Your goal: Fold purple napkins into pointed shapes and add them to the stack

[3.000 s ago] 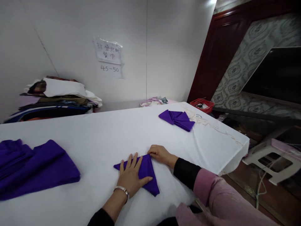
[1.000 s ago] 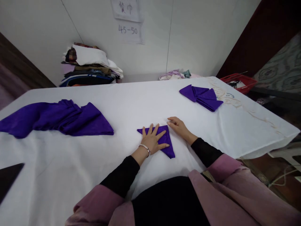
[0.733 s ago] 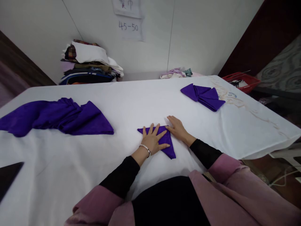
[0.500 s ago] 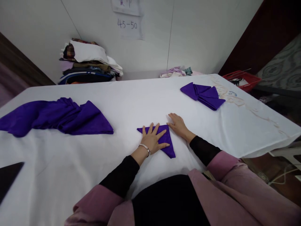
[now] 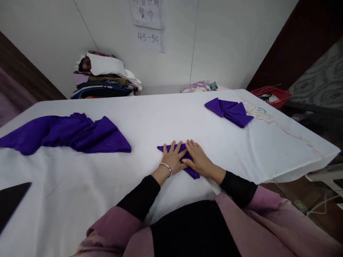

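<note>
Purple cloth (image 5: 192, 173), folded into a small flat triangle, lies on the near part of the table under both hands. Left hand (image 5: 173, 160): palm down, fingers fanned across the cloth, pinching nothing. Right hand (image 5: 198, 160): laid flat over the right-hand corner, thumb pointing toward the left hand, likewise without a grasp. Judged by shape, folding is partly advanced here: the triangle is formed, but shows none of the pleats of the fan-shaped cloth (image 5: 230, 112), which rests well apart at the far right and appears finished. Loose purple pile (image 5: 72, 132), at left: rumpled and overlapping, seemingly still to be folded; the number of pieces cannot be told.

Surface: white tablecloth (image 5: 150, 117), slightly creased, with pale embroidery (image 5: 265, 114) near its right end and a corner draping over the edge. Room: a light panelled wall (image 5: 222, 39) bearing handwritten sheets (image 5: 150, 39), the lower marked 45-50; a stack of clothes (image 5: 104, 75) beyond the far edge; a red basket (image 5: 284, 95) at the far right corner; a dark flat object (image 5: 12, 203), unidentified, at the left margin.
</note>
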Available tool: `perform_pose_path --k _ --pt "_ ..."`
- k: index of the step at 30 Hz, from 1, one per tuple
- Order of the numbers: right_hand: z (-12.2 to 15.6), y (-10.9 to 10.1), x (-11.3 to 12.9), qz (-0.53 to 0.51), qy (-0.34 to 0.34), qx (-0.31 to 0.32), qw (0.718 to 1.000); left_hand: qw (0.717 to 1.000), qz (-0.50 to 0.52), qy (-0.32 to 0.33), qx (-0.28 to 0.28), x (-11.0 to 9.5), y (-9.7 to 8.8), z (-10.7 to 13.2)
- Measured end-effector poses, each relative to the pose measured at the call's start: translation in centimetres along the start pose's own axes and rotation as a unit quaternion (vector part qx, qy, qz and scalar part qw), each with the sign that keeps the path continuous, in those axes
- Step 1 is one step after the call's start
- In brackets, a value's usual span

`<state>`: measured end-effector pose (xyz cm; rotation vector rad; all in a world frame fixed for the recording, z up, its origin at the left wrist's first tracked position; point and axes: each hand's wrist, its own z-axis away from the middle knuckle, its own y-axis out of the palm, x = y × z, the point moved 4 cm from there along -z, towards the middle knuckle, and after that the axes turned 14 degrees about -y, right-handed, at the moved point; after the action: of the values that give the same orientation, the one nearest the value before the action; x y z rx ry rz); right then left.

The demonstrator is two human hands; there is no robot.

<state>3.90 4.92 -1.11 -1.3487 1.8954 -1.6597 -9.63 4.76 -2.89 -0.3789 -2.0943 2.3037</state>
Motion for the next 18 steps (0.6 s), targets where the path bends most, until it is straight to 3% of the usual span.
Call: perform_pose_path --k 5,11,18 --pt "0.6 1.3 0.6 0.047 0.014 0.072 0.996 1.0 -0.018 0.006 0.002 0.0 0.0 0.2" --pt "1.2 1.6 -0.2 0.084 -0.007 0.085 0.993 1.0 -0.001 0.006 -0.007 -0.1 0.0 0.2" --pt "1.7 1.9 -0.1 0.108 -0.031 0.077 0.991 0.999 0.019 -0.028 -0.015 1.5 -0.3 0.5"
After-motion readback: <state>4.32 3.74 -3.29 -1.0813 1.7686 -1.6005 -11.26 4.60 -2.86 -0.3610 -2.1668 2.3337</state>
